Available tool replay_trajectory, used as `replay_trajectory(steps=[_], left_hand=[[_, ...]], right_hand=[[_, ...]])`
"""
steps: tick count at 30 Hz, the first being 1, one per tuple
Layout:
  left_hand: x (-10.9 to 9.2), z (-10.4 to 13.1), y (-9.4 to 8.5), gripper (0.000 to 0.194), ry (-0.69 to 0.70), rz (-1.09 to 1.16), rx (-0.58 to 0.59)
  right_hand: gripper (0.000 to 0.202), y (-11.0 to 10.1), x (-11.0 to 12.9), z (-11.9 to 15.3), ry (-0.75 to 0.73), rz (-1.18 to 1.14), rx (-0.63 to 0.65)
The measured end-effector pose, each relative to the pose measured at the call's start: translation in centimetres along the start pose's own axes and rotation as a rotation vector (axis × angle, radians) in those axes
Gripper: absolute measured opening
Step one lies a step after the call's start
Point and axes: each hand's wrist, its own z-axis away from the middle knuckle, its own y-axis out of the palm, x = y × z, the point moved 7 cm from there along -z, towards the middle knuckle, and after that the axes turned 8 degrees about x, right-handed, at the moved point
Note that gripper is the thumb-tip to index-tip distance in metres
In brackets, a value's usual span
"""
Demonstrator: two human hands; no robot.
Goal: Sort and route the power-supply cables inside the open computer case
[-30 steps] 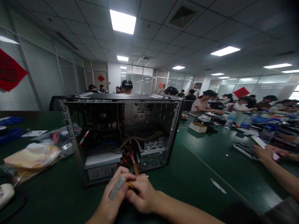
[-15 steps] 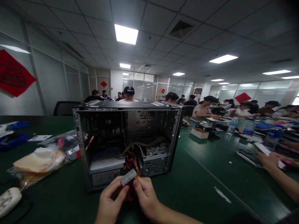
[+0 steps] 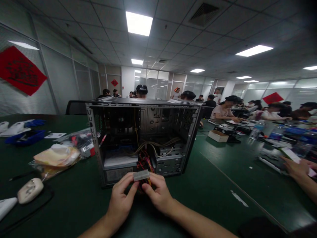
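Observation:
Between my two hands is a pale, wide power connector (image 3: 141,175) with a bundle of red, yellow and black wires (image 3: 148,164) running back from it. My left hand (image 3: 123,195) pinches its left end between thumb and fingers. At the other end, my right hand (image 3: 159,192) grips the connector and the wires just behind it. Directly beyond them an open computer case (image 3: 97,148) stands on the table, its side panel off. Inside it are a power supply (image 3: 120,162) at lower left, a metal drive cage (image 3: 169,164) at lower right, and loose cables (image 3: 158,144).
Left on the green table (image 3: 74,205) lie a plastic bag of parts (image 3: 55,155), a blue tray (image 3: 27,138) and a white mouse-like object (image 3: 30,190). To the right are a small box (image 3: 218,136), water bottles (image 3: 257,129) and another person's hands (image 3: 296,168).
My hands and the connector have risen slightly, and the connector has turned from slanted to nearly level. The camera view has shifted left and down.

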Motion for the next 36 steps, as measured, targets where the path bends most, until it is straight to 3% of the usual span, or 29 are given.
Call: replay_trajectory(steps=[5,14,25,36], left_hand=[[-0.9,-0.1,0.7,0.028,0.135,-0.084,0.126],[-1.3,-0.2,0.8,0.037,0.306,-0.248,0.150],[0.8,-0.4,1.0,0.020,-0.006,-0.071,0.092],[0.5,-0.6,1.5,0.013,-0.006,0.056,0.151]], right_hand=[[0.022,0.0,1.0,-0.1,-0.137,0.083,0.037],[0.018,0.3,0.7,0.2,-0.153,0.101,0.062],[0.016,-1.4,-0.1,-0.1,0.091,-0.008,-0.132],[0.019,-1.2,-0.5,-0.3,0.148,-0.056,-0.088]])
